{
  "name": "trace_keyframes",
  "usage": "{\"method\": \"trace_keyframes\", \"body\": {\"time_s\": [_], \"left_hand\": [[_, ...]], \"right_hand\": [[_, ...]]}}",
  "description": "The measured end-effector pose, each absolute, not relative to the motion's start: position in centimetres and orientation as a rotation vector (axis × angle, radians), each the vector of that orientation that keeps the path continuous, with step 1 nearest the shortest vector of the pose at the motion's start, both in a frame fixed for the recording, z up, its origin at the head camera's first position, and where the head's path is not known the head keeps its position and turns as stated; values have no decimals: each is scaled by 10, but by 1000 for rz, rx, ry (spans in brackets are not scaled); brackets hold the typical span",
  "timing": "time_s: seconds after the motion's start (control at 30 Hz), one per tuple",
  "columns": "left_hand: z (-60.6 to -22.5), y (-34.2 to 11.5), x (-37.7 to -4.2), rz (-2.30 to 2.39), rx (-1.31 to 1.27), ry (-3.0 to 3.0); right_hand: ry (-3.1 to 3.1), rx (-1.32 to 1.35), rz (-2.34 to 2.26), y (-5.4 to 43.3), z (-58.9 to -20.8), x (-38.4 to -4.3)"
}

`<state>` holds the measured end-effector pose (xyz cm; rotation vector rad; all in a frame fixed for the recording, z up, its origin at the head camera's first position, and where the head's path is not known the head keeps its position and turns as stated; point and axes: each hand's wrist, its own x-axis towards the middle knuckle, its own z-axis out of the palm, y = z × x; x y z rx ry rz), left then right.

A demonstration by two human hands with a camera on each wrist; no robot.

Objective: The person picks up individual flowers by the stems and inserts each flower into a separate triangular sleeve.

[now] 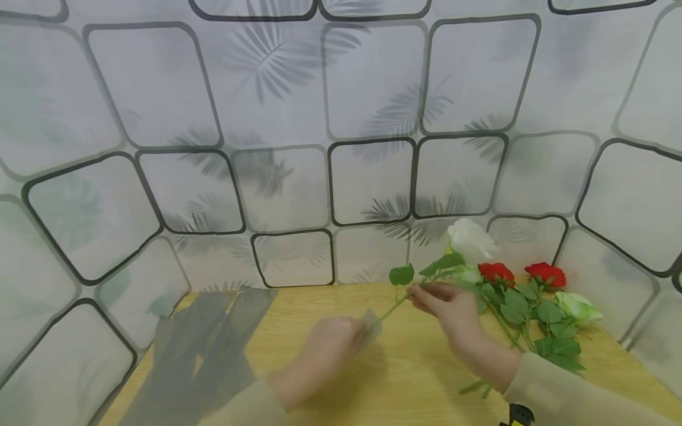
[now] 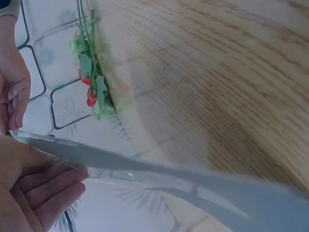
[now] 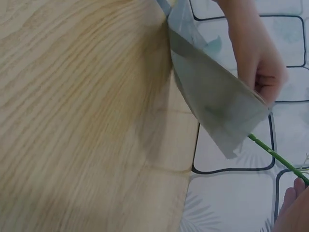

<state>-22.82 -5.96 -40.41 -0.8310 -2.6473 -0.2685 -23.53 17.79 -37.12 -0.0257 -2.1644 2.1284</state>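
Note:
In the head view my right hand (image 1: 453,310) pinches the green stem of a white rose (image 1: 471,239), whose bloom points up and right. My left hand (image 1: 333,343) grips a translucent grey plastic sheet (image 1: 371,328) around the lower part of that stem. The sheet (image 3: 217,96) stands angled off the table in the right wrist view, and the stem (image 3: 275,154) comes out at its edge. How far the stem reaches inside is hidden. In the left wrist view the sheet (image 2: 120,164) runs long past the left fingers (image 2: 53,198).
Several grey plastic sheets (image 1: 199,355) lie overlapping on the left of the wooden table (image 1: 394,384). On the right lie more artificial flowers: red roses (image 1: 546,274), a pale green-white rose (image 1: 578,307) and leafy stems. A patterned curtain (image 1: 288,201) encloses the table at the back and sides.

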Motion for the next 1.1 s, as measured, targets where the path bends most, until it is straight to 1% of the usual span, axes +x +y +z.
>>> {"method": "trace_keyframes", "body": {"time_s": [0.23,0.63,0.8,1.0,1.1], "left_hand": [[-405,-57,-228,-279,-806,-2626],[-401,-55,-228,-316,-845,-2528],[-398,-51,-228,-268,-828,-2572],[-403,-49,-230,-250,-851,-2577],[-406,-49,-230,-237,-858,-2559]], "right_hand": [[-2292,-39,2076,170,-380,-229],[-2473,42,1916,157,-399,-224],[-2468,11,1898,150,-405,-224],[-2501,29,1902,145,-412,-222],[-2585,1,1806,144,-411,-221]]}}
